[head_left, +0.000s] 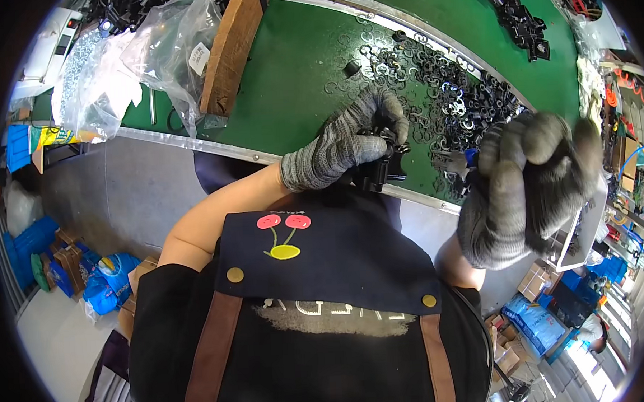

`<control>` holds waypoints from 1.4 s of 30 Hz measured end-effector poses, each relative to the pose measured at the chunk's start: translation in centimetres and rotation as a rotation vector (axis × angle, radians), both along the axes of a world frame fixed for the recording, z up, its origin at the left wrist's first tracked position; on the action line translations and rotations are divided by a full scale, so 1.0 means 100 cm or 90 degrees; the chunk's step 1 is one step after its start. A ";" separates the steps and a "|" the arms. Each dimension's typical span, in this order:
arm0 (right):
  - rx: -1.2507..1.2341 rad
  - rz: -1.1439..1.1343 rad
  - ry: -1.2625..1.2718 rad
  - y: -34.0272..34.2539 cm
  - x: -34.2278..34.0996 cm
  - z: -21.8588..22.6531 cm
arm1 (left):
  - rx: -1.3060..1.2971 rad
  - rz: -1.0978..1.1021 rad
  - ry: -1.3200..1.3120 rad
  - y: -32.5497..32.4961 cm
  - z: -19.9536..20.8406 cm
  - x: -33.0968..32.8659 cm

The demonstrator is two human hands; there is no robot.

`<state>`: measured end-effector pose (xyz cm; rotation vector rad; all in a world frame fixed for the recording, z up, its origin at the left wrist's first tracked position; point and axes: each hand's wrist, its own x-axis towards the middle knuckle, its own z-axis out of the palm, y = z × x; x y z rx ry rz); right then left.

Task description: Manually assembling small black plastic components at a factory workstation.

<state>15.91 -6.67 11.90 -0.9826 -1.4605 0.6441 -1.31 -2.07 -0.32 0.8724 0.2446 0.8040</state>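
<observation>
Closest is a dark apron [324, 255] with 2 cherries. The gloved right hand [530, 185], raised and blurred, has curled fingers; whether it grips the blue thing [471, 157] beside it I cannot tell. The gloved left hand [344, 139] closes round a black part [373, 176] over the near edge of the green desk [295, 73]. Beyond lie loose rings [431, 74], then more black parts [523, 27].

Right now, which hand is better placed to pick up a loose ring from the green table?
Probably the right hand. Both hands are near the loose rings, but the left hand grips a black part. A blue item shows at the right hand; blur hides whether it is held.
</observation>
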 end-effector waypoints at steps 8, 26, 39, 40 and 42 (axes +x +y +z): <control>0.075 0.041 0.198 0.002 -0.026 -0.028 | -0.022 -0.015 -0.024 -0.001 -0.005 0.001; -0.447 -0.058 0.229 -0.010 -0.011 -0.116 | 0.158 0.095 0.157 0.010 0.020 0.007; -0.372 -0.028 0.103 -0.025 -0.001 -0.116 | -0.196 0.577 -0.005 0.292 0.083 0.040; -0.363 -0.043 0.075 -0.026 -0.002 -0.110 | -0.198 0.540 -0.005 0.294 0.065 0.065; -0.270 -0.095 0.029 -0.028 -0.007 -0.116 | 0.358 0.647 0.286 0.288 0.036 0.123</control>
